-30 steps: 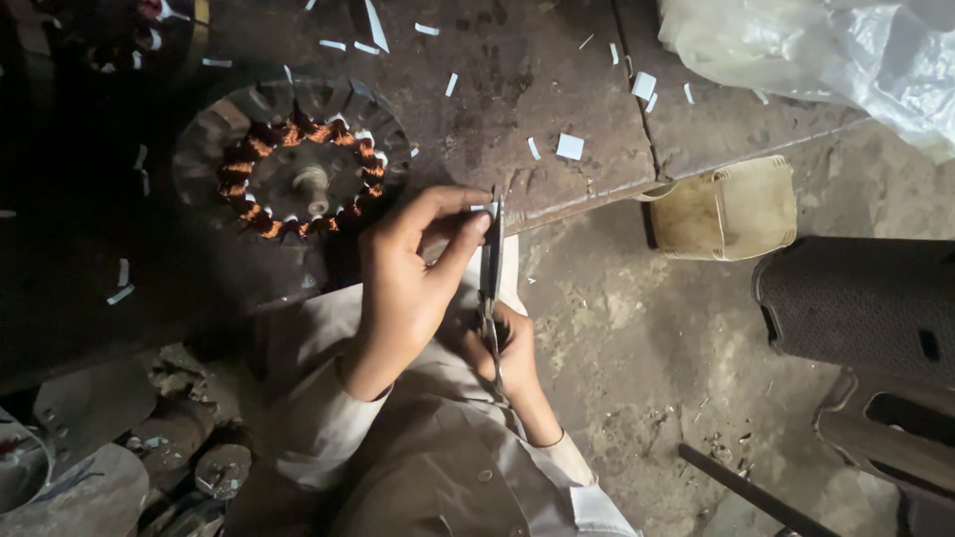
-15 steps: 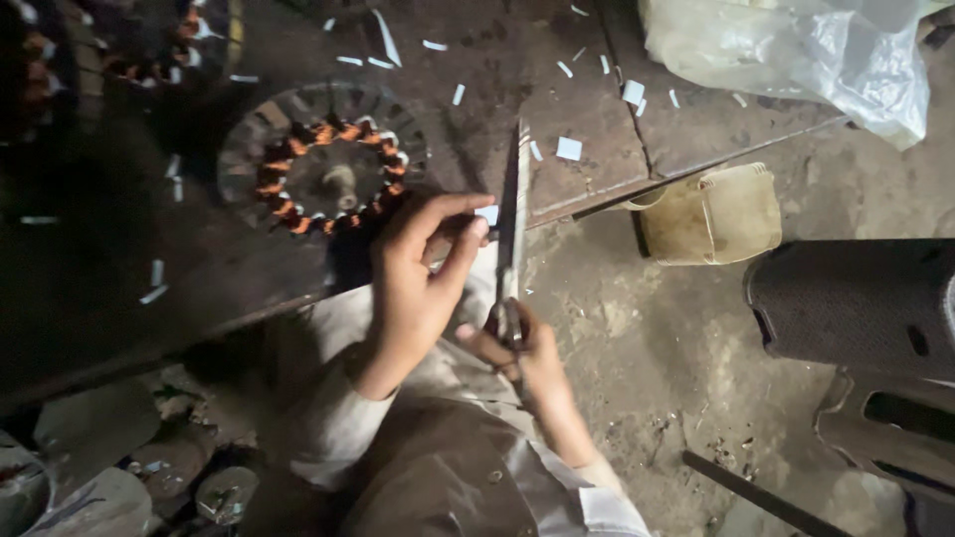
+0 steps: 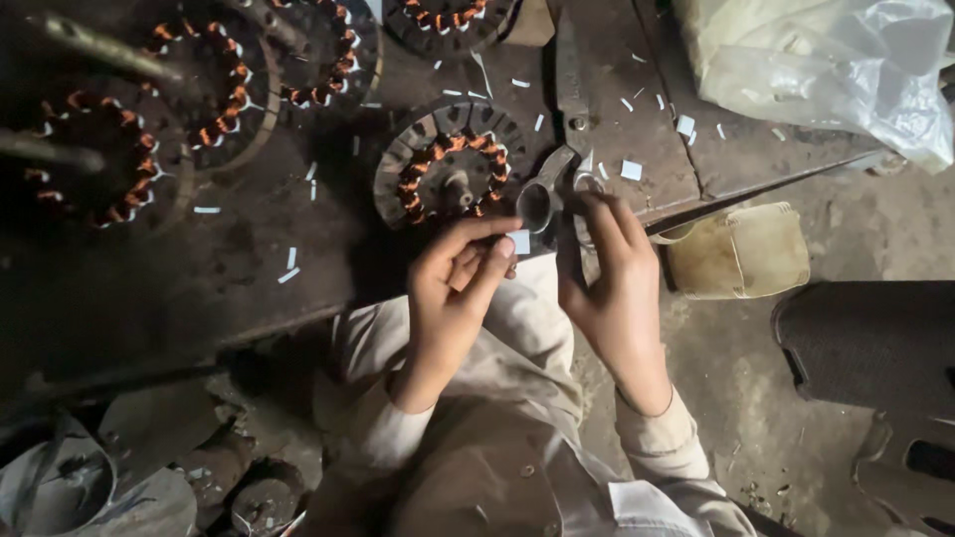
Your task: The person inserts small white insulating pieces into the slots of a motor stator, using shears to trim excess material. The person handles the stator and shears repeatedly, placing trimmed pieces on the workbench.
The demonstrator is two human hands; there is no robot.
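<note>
Head view: person seated at dark bench, looking down at both hands
Left hand: pinches small white slip between thumb and finger
Right hand: fingers closed on scissors handles, blades pointing away over bench
Slip: at scissor handles, just below stator
Nearby: white offcuts scattered on bench, more stators upper left, plastic bag upper right
Risk: slip is tiny, fingertips sit close to blades, likely nick if blades close off-line
Risk: loose pinch could drop slip among offcuts
</note>
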